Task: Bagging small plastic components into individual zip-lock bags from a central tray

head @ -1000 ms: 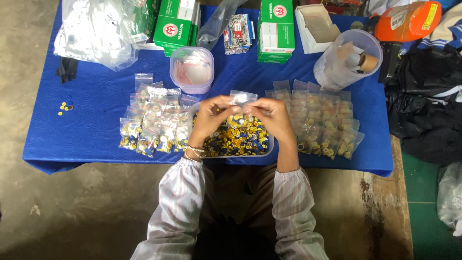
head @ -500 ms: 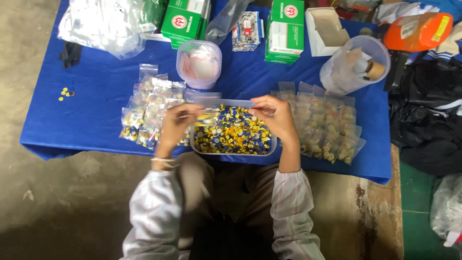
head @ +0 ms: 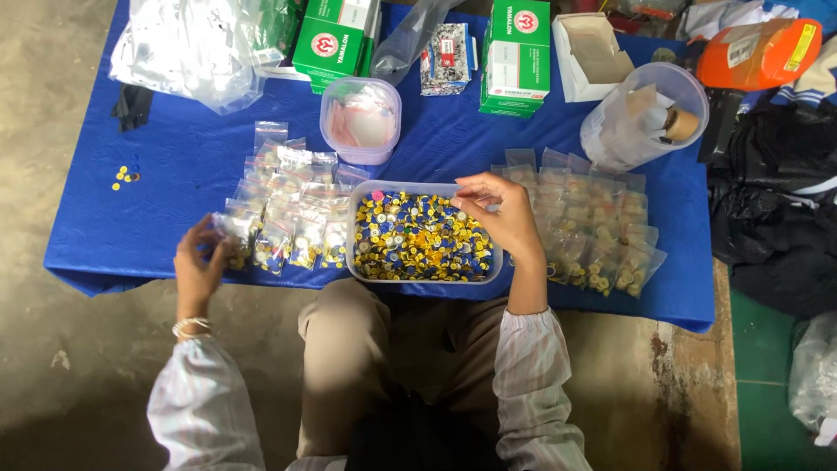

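Left hand (head: 199,266) at the near-left edge of the blue worktop (head: 174,174), grip closed on a small clear filled bag (head: 228,234), right beside the pile of filled zip bags (head: 288,209). Right hand (head: 501,218) over the right end of the clear rectangular tub (head: 357,227) of yellow and blue caps (head: 418,240), fingertips (head: 459,199) pinched together; whether holding a cap, cannot tell. Second spread of filled bags (head: 597,222) just right of the tub. Behind: lidded round container (head: 360,118), green and white boxes (head: 514,57), clear jar (head: 641,118) lying tilted.
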